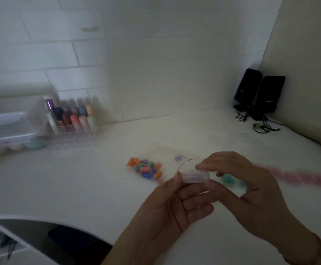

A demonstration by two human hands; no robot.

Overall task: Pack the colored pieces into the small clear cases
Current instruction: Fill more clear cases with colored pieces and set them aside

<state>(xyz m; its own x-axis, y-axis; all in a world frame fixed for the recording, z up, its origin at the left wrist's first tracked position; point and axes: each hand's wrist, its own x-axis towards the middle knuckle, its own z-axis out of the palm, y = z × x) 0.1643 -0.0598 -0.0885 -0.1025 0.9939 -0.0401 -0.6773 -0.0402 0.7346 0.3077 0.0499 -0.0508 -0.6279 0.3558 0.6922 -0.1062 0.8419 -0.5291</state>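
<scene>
Both gripping one clear case (195, 176), left hand (172, 204) from below, right hand (251, 180) from above, just right of the coloured pieces (145, 167).

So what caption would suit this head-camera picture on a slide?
Both hands, left hand and right hand, hold a small clear case above the white desk, beside a bag of colored pieces.
</scene>
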